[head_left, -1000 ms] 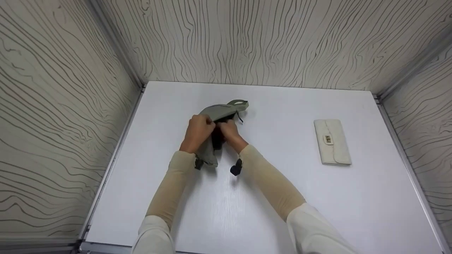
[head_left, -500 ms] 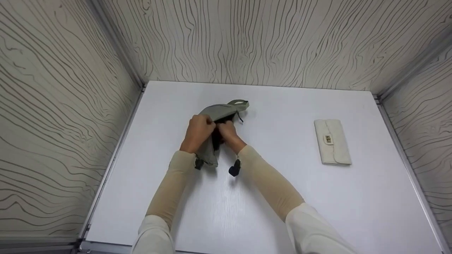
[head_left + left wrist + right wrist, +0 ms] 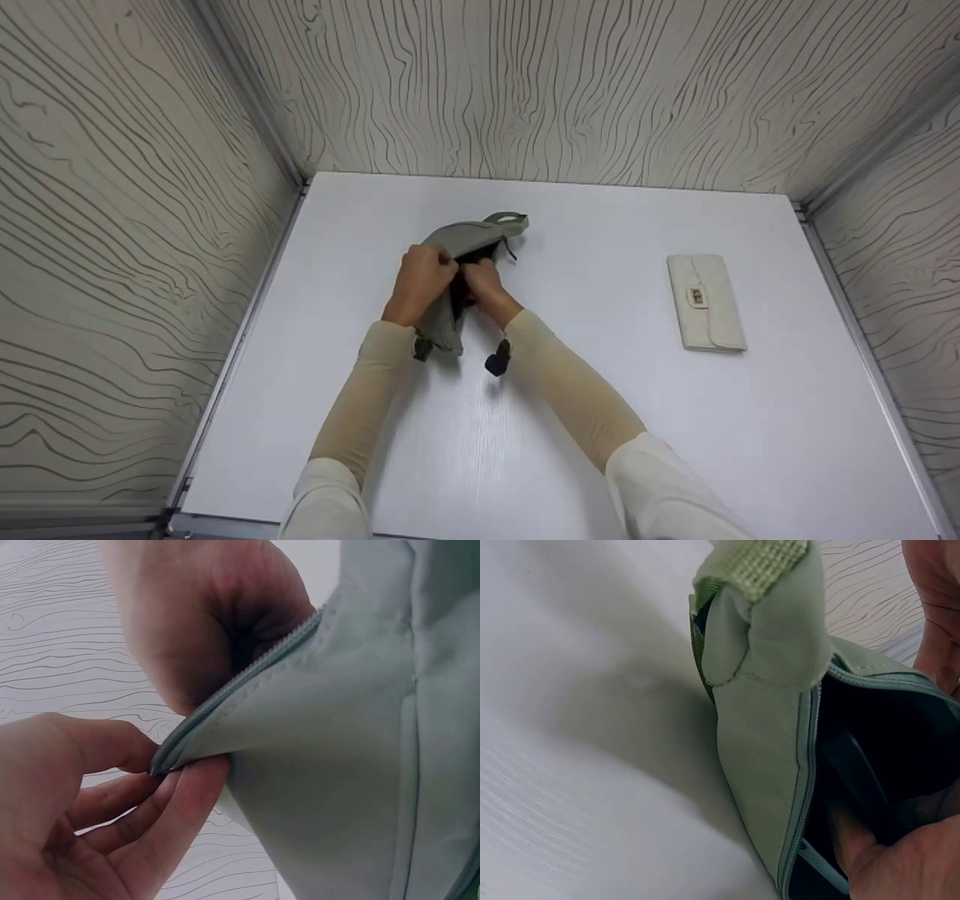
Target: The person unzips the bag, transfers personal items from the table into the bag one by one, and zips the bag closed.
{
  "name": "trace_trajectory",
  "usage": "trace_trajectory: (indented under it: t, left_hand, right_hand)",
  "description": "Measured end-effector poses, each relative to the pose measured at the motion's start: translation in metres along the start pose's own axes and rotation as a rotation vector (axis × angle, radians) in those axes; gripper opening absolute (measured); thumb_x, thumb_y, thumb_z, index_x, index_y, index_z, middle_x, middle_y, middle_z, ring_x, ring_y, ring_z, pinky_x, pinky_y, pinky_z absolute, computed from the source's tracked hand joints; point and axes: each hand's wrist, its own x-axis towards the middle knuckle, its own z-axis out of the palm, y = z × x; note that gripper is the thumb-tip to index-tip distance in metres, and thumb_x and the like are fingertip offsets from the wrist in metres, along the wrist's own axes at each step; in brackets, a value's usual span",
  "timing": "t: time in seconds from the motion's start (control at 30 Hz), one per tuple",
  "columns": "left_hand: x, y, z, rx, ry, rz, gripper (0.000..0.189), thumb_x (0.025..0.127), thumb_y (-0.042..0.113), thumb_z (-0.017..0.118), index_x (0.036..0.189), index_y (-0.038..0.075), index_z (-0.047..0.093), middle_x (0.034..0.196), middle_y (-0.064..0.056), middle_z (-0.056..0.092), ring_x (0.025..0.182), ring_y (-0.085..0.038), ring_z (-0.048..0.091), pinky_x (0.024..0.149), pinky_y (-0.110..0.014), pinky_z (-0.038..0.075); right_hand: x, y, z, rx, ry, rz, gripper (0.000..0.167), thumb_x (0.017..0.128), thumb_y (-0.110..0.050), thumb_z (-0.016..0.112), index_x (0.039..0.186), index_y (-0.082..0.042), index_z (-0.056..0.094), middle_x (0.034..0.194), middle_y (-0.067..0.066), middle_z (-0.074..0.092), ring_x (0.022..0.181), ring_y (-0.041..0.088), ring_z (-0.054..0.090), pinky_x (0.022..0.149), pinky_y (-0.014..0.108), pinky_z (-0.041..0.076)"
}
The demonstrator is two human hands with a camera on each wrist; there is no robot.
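Note:
A grey-green zippered bag [image 3: 469, 238] stands on the white table, its mouth spread apart. My left hand [image 3: 422, 279] pinches the bag's zipper edge [image 3: 251, 673] between thumb and fingers, as the left wrist view shows. Through the opening reaches my right hand [image 3: 486, 283], its fingertips lost in the dark interior. In the right wrist view a dark, flat, strip-like object [image 3: 859, 769] lies right by its fingers inside; whether they grip it is unclear. A pale, thin strip [image 3: 823, 866] shows below, near the zipper.
A cream wallet [image 3: 706, 302] with a metal clasp lies on the right side of the white table [image 3: 585, 255]. Wood-patterned panels [image 3: 480, 90] enclose the table at the back and sides. The bag's webbing loop [image 3: 508, 217] sticks out at its far end.
My right hand and forearm have shifted slightly left, with the hand still in the bag's opening. The left hand keeps its pinch, and the bag and wallet stay put.

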Motion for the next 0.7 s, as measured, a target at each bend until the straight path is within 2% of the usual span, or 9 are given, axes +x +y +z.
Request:
trace_trajectory:
  t: [0.17,0.33,0.47,0.7]
  left_hand:
    - [-0.0005,-0.0001,-0.0001,0.003,0.008,0.005,0.02,0.097,0.007,0.066,0.079,0.003,0.071,0.074,-0.006,0.065,0.064,-0.017,0.052,0.06,-0.031,0.043]
    - [-0.0004,0.0,-0.0002,0.003,0.015,0.003,0.02,0.098,0.008,0.066,0.079,0.003,0.071,0.074,-0.006,0.064,0.064,-0.017,0.052,0.06,-0.031,0.043]
    - [0.0003,0.0004,-0.0004,0.006,0.019,0.008,0.02,0.097,0.008,0.067,0.078,0.004,0.07,0.073,-0.005,0.063,0.064,-0.017,0.052,0.059,-0.031,0.043]
    - [0.0001,0.0,-0.0008,-0.002,0.012,0.001,0.019,0.097,0.007,0.065,0.078,0.003,0.07,0.075,-0.007,0.065,0.064,-0.017,0.053,0.059,-0.031,0.043]
  right_hand:
    - [0.0016,0.0019,0.0009,0.028,0.008,0.018,0.021,0.097,-0.012,0.053,0.116,-0.003,0.052,0.067,-0.001,0.047,0.05,0.009,0.042,0.049,0.026,0.037]
    - [0.0028,0.0015,0.0016,0.059,0.004,0.012,0.01,0.097,-0.011,0.053,0.105,-0.006,0.051,0.06,-0.004,0.043,0.048,0.008,0.04,0.048,0.025,0.035]
    - [0.0033,0.0006,0.0013,0.07,0.002,0.003,0.005,0.097,-0.009,0.053,0.099,-0.008,0.049,0.06,-0.004,0.043,0.049,0.008,0.041,0.048,0.025,0.036]
    - [0.0046,0.0,0.0003,0.089,-0.007,0.013,0.006,0.096,-0.009,0.052,0.102,-0.007,0.052,0.068,-0.002,0.048,0.054,0.01,0.046,0.051,0.025,0.039]
